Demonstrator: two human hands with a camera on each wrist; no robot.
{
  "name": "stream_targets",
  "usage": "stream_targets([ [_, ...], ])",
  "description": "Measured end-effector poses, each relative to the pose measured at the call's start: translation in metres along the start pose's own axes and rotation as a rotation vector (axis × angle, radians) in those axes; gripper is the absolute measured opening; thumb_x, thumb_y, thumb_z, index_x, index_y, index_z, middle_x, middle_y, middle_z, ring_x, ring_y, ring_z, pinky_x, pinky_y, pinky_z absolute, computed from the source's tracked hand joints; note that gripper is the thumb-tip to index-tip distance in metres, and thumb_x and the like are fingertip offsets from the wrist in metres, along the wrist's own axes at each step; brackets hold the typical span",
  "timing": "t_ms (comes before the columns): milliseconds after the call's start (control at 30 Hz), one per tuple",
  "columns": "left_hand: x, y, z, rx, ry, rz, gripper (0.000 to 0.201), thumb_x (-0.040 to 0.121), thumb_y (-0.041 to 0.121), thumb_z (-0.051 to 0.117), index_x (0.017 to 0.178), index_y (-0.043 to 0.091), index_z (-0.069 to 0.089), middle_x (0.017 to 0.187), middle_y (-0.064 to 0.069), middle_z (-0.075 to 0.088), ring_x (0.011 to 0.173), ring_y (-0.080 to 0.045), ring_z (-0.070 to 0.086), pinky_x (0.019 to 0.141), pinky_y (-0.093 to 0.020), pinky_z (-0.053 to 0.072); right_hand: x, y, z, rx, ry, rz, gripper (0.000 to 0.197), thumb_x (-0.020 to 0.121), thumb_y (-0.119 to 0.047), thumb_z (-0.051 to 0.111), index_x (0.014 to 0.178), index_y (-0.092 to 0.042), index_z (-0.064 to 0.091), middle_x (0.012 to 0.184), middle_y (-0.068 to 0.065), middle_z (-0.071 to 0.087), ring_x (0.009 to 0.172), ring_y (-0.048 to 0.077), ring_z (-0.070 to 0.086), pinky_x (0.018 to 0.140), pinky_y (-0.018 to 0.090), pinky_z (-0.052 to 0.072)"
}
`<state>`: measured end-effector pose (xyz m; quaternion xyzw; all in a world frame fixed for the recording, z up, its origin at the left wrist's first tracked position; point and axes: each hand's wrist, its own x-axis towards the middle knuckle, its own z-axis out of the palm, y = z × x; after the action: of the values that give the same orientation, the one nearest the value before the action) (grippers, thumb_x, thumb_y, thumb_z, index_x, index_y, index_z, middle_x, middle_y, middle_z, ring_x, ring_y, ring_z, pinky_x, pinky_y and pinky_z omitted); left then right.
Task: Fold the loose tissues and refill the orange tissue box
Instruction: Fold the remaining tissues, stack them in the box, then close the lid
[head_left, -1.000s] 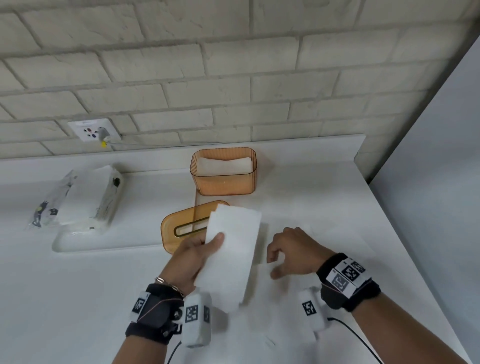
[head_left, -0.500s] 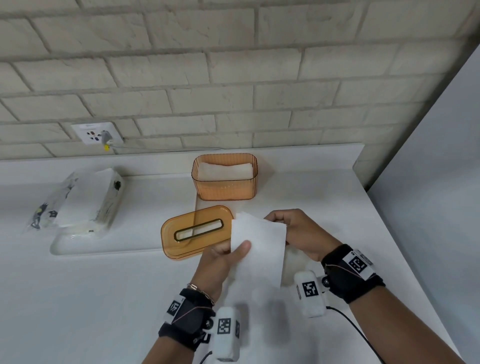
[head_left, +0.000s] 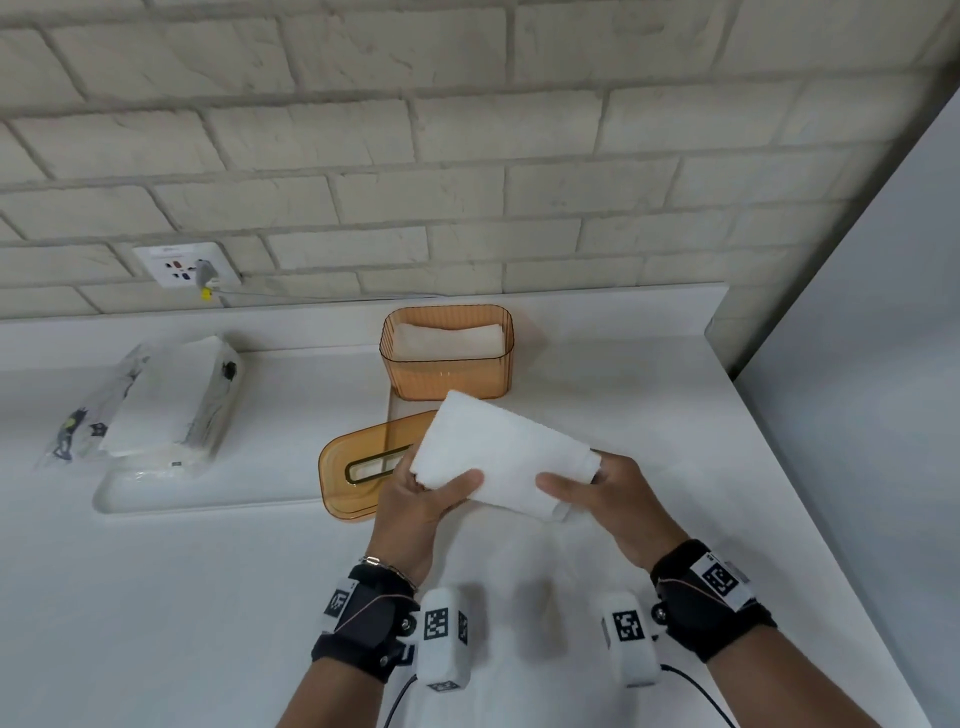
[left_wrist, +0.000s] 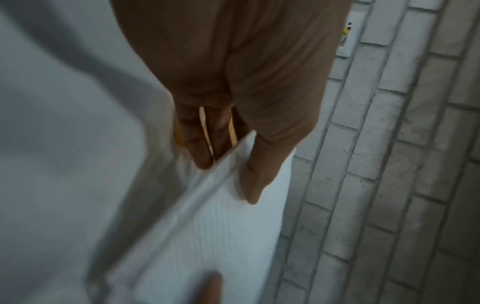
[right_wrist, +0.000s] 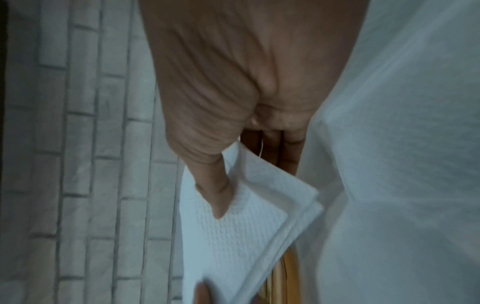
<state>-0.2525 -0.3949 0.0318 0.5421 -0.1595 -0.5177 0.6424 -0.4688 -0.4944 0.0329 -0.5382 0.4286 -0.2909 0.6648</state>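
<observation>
— Right, where's the folded tissue (head_left: 501, 457) sitting now?

— I have it off the bench (head_left: 182, 597), pinched at both short ends. My left hand (head_left: 415, 506) grips the left end, thumb on top and fingers (left_wrist: 197, 148) underneath; my right hand (head_left: 605, 499) grips the right end the same way, thumb pressed on the top ply in the right wrist view.

— And the orange tissue box (head_left: 448, 353)?

— Straight ahead of both hands, further from me, against the wall side of the bench. It's open, with a white stack already lying inside. Its lid (head_left: 363, 462) lies flat on the bench just below my left hand, slot up.

— How does the tissue line up with it?

— That's what the next move hangs on, I reckon. The tissue's long axis runs left to right between my hands, tilted so the left end sits higher and further away. The box's long axis also runs left to right, so I'd judge a small levelling twist and a forward reach would drop it in flat.

— Which hand is closer?

— The left; its end of the tissue nearly overlaps the box's near wall in the head view.
</observation>
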Motion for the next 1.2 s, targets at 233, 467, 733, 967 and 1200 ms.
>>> stream_targets([
  [233, -0.011, -0.005, -0.024, 0.533, 0.027, 0.028, 0.033, 0.068, 0.017, 0.099, 0.094, 0.016, 0.079, 0.086, 0.001, 0.082, 0.082, -0.021, 0.078, 0.072, -0.028, 0.059, -0.001, 0.008, 0.006, -0.037, -0.069, -0.034, 0.017, 0.088, -0.008, 0.083, 0.104, -0.008, 0.078, 0.104, 0.01, 0.081, 0.101, 0.025, 0.077, 0.09, 0.034, 0.062],
  [467, -0.016, -0.017, -0.023, 0.556, 0.098, 0.109, 0.037, 0.063, 0.011, 0.1, 0.092, 0.021, 0.079, 0.086, 0.007, 0.081, 0.078, -0.01, 0.075, 0.073, -0.029, 0.059, 0.0, 0.019, 0.014, -0.161, -0.107, -0.04, 0.039, 0.073, -0.005, 0.094, 0.104, -0.024, 0.079, 0.099, 0.0, 0.08, 0.087, 0.011, 0.073, 0.076, 0.024, 0.058],
  [733, -0.017, -0.028, -0.007, 0.528, 0.127, 0.176, 0.039, 0.059, 0.008, 0.096, 0.084, 0.031, 0.076, 0.091, 0.006, 0.079, 0.081, -0.02, 0.074, 0.07, -0.037, 0.062, -0.002, 0.024, 0.026, -0.267, -0.03, -0.106, 0.054, 0.065, -0.018, 0.097, 0.108, -0.037, 0.072, 0.107, -0.013, 0.075, 0.101, 0.012, 0.069, 0.089, 0.031, 0.06],
  [967, -0.016, -0.032, -0.018, 0.532, 0.168, 0.14, 0.044, 0.061, 0.0, 0.096, 0.094, 0.019, 0.074, 0.087, -0.001, 0.08, 0.082, -0.022, 0.076, 0.065, -0.029, 0.061, -0.003, 0.029, 0.02, -0.215, -0.009, -0.077, 0.07, 0.058, -0.024, 0.102, 0.114, -0.044, 0.068, 0.099, -0.003, 0.076, 0.099, 0.02, 0.071, 0.091, 0.043, 0.059],
  [1200, -0.015, -0.027, -0.008, 0.484, 0.175, 0.187, 0.036, 0.064, -0.002, 0.092, 0.08, 0.026, 0.076, 0.085, 0.003, 0.077, 0.077, -0.016, 0.07, 0.066, -0.033, 0.06, -0.002, 0.02, 0.027, -0.22, -0.071, -0.155, 0.066, 0.066, -0.015, 0.1, 0.12, -0.037, 0.069, 0.1, -0.005, 0.078, 0.1, 0.012, 0.072, 0.091, 0.03, 0.057],
])
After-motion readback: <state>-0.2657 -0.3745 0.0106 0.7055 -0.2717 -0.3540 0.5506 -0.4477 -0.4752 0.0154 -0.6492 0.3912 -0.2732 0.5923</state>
